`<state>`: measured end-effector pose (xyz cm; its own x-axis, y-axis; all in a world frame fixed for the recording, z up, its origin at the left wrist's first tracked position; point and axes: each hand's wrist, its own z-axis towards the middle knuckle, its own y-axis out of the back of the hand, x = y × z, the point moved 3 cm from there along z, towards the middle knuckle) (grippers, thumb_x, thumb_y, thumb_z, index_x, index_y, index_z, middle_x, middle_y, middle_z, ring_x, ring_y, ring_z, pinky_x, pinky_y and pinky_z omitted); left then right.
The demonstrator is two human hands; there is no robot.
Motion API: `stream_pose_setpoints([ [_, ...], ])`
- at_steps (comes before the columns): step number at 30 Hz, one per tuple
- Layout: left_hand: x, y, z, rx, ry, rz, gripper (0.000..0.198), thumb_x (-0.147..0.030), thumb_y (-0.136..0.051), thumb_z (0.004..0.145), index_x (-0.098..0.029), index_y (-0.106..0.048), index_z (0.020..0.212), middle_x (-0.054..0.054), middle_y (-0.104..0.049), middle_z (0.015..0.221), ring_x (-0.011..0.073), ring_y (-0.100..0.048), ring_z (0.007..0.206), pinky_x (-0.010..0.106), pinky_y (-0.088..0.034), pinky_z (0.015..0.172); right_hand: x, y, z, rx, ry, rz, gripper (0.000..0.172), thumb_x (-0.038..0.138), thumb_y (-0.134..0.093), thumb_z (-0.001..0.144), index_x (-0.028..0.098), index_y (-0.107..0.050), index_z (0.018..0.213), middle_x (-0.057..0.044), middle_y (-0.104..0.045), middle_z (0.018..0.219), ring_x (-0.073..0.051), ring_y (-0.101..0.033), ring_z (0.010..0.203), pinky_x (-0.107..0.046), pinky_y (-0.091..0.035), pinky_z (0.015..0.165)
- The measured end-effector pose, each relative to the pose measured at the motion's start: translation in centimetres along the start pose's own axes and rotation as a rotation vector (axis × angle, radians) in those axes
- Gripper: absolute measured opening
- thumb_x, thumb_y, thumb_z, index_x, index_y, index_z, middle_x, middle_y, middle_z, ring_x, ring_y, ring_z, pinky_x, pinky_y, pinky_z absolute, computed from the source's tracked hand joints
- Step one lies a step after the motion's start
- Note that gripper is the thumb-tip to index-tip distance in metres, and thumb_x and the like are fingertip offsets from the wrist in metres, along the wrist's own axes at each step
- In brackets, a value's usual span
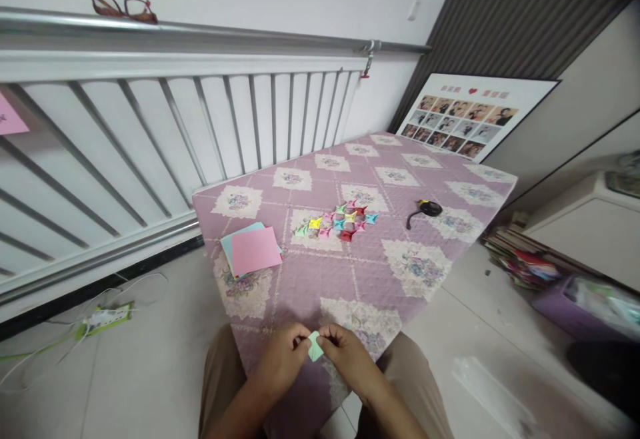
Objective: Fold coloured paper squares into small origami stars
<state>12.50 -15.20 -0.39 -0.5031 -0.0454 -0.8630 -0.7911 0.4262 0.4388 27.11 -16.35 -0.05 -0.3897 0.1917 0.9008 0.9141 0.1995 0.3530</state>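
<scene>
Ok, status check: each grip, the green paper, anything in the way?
Left grip and right grip both pinching green paper. Paper at tablecloth's near end. Paper stack and folded pieces farther off, not in the way.

A room in a home, it seems: a white slatted metal radiator [189,112] below a silver pipe [250,34], a purple floral tablecloth [320,282], and a white, black-edged board [470,116] with 3 rows of portrait photos [447,124].

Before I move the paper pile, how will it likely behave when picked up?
The paper pile should feel light, as it looks thin. It may slide apart, since the pink sheet sits askew over a blue sheet. Lying flat, it probably won't roll.
</scene>
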Motion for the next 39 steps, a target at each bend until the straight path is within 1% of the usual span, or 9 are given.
stream_pose_setpoints([
  [2, -0.1, 0.6, 0.4, 0.021, -0.047, 0.254, 0.018, -0.017, -0.046, 0.083, -0.018, -0.064, 0.085, 0.001, -0.064, 0.085, 0.0145, -0.057, 0.079, 0.023, -0.040, 0.071, -0.4, -0.4, 0.4, -0.007, 0.022, -0.068, 0.018, 0.031, -0.048, 0.080, 0.020, -0.056, 0.068, 0.003, -0.053, 0.062, -0.013, -0.049, 0.059, -0.024, -0.039, 0.056],
  [4, 0.0, 0.9, 0.9, 0.050, -0.061, 0.393, 0.018, -0.017, -0.046, 0.084, -0.018, -0.064, 0.085, 0.003, -0.065, 0.087, 0.0161, -0.057, 0.082, 0.025, -0.040, 0.072, -0.7, -0.7, 0.8, -0.031, 0.055, -0.151, 0.015, 0.026, -0.049, 0.079, 0.020, -0.055, 0.066, 0.002, -0.053, 0.062, -0.014, -0.049, 0.060, -0.026, -0.039, 0.058],
  [8, 0.3, 0.8, 1.7, 0.087, -0.082, 0.497, 0.012, -0.020, -0.051, 0.084, -0.018, -0.063, 0.084, 0.006, -0.064, 0.094, 0.0207, -0.057, 0.089, 0.030, -0.039, 0.077, -0.7, -0.8, 1.1, -0.098, 0.148, -0.323, 0.010, 0.016, -0.051, 0.076, 0.021, -0.056, 0.069, -0.002, -0.056, 0.075, -0.019, -0.052, 0.077, -0.032, -0.040, 0.073],
  [10, 0.3, 0.7, 2.0, 0.099, -0.099, 0.539, 0.011, -0.020, -0.051, 0.084, -0.018, -0.062, 0.086, 0.007, -0.063, 0.097, 0.0214, -0.056, 0.091, 0.031, -0.039, 0.079, -0.6, -0.7, 1.2, -0.102, 0.188, -0.384, 0.010, 0.013, -0.051, 0.076, 0.021, -0.058, 0.073, -0.004, -0.057, 0.080, -0.020, -0.052, 0.082, -0.034, -0.040, 0.077],
  [13, 0.3, 0.8, 2.0, 0.109, -0.118, 0.579, 0.010, -0.020, -0.052, 0.084, -0.019, -0.061, 0.087, 0.006, -0.062, 0.098, 0.0208, -0.055, 0.092, 0.030, -0.039, 0.079, -0.5, -0.4, 1.2, -0.069, 0.235, -0.442, 0.013, 0.009, -0.052, 0.075, 0.021, -0.059, 0.077, -0.003, -0.057, 0.081, -0.020, -0.053, 0.081, -0.032, -0.041, 0.076],
  [18, 0.4, 0.9, 2.0, 0.106, -0.129, 0.612, 0.009, -0.019, -0.051, 0.085, -0.020, -0.060, 0.088, 0.004, -0.061, 0.097, 0.0195, -0.055, 0.091, 0.029, -0.039, 0.077, -0.4, -0.2, 1.2, -0.035, 0.281, -0.499, 0.016, 0.005, -0.054, 0.074, 0.021, -0.058, 0.077, -0.002, -0.057, 0.080, -0.018, -0.054, 0.081, -0.029, -0.042, 0.073],
  [24, 0.6, 0.8, 2.0, 0.100, -0.138, 0.617, 0.008, -0.019, -0.052, 0.086, -0.021, -0.059, 0.090, 0.003, -0.061, 0.097, 0.0187, -0.054, 0.091, 0.029, -0.037, 0.076, -0.4, -0.3, 1.0, -0.052, 0.281, -0.542, 0.017, 0.006, -0.054, 0.075, 0.021, -0.058, 0.081, -0.002, -0.056, 0.083, -0.018, -0.055, 0.081, -0.028, -0.043, 0.071],
  [33, -0.1, 1.4, 2.2, 0.127, -0.162, 0.632, 0.005, -0.022, -0.055, 0.084, -0.022, -0.060, 0.085, 0.000, -0.062, 0.089, 0.0163, -0.055, 0.083, 0.026, -0.036, 0.069, -0.3, -0.3, 1.2, -0.037, 0.282, -0.571, 0.017, 0.005, -0.054, 0.073, 0.021, -0.053, 0.074, -0.001, -0.055, 0.080, -0.017, -0.054, 0.078, -0.027, -0.042, 0.071],
  [39, -0.1, 0.9, 2.5, 0.131, -0.183, 0.676, 0.008, -0.024, -0.054, 0.086, -0.021, -0.061, 0.085, 0.002, -0.061, 0.091, 0.0176, -0.055, 0.085, 0.027, -0.036, 0.069, -0.5, -0.3, 1.4, -0.020, 0.306, -0.595, 0.016, 0.005, -0.052, 0.074, 0.020, -0.054, 0.077, -0.001, -0.056, 0.080, -0.016, -0.054, 0.078, -0.027, -0.041, 0.070],
])
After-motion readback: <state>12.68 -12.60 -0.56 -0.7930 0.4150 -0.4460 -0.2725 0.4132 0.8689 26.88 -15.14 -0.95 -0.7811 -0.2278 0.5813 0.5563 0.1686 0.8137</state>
